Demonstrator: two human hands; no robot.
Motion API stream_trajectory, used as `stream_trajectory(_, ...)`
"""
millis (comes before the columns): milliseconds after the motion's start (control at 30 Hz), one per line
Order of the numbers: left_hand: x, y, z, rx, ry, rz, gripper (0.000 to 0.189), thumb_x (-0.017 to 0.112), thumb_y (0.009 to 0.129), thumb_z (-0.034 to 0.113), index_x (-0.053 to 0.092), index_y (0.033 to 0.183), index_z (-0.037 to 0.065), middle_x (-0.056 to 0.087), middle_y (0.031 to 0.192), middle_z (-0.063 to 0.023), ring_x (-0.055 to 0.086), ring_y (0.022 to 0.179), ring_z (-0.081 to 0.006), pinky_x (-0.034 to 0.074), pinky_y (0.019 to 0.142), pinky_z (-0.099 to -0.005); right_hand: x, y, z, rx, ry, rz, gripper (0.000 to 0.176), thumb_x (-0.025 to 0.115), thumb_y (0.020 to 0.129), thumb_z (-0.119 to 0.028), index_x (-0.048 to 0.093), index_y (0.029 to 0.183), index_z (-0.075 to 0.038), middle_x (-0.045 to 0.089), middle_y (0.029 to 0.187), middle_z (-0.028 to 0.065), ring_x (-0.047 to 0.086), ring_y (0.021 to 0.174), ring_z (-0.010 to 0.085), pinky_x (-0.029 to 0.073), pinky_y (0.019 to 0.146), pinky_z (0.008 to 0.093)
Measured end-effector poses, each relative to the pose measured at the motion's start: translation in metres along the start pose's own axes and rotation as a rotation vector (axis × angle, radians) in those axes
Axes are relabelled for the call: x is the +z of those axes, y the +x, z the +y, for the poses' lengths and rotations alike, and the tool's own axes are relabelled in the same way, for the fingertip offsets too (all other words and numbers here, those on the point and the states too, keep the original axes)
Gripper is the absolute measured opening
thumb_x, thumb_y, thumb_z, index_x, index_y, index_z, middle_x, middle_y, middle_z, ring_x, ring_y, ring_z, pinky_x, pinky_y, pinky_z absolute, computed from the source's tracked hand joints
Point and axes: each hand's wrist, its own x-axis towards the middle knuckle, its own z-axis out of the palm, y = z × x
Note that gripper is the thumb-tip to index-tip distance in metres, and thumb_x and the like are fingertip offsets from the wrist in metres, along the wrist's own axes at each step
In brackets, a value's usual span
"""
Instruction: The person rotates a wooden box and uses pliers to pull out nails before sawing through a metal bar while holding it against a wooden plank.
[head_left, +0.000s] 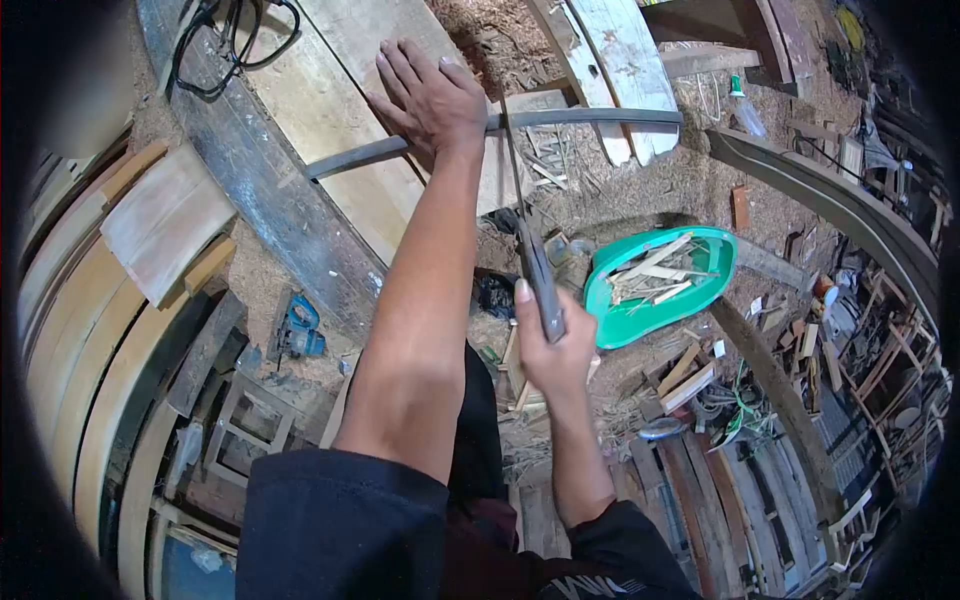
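My left hand (435,105) lies flat, fingers spread, over a long dark grey strip (565,117) and the pale boards (350,205) beneath it. The strip crosses the boards and extends right, its far end over two whitish planks (628,80). In my right hand (562,350) is a handsaw (538,265), my fingers wrapped around its dark handle and my thumb along it. Its narrow blade points away from me and meets the strip just right of my left hand. Whether the teeth have cut in cannot be seen.
A green tub (640,325) of wood scraps stands on the shavings-covered floor. A blue power tool (302,328) lies left, near stacked curved boards (75,320). A black cable (235,50) lies on the bench. A plastic bottle (745,110) and more scraps lie right.
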Motion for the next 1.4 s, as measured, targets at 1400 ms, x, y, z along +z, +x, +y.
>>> stream_trajectory(1400,-0.01,0.001,-0.026,0.151,-0.404,-0.185,0.061,0.045,0.092,0.039,0.042,0.141,0.002,0.035,0.152,-0.0171,0.024,0.145,-0.0306,0.004,0.116,-0.0586,0.053,-0.065,0.044,0.063,0.363,0.22,0.031,0.063,0.095,-0.023,0.055,0.072,-0.004,0.043,0.06,-0.0071,0.039,0.057,0.003,0.031,0.05,0.0241)
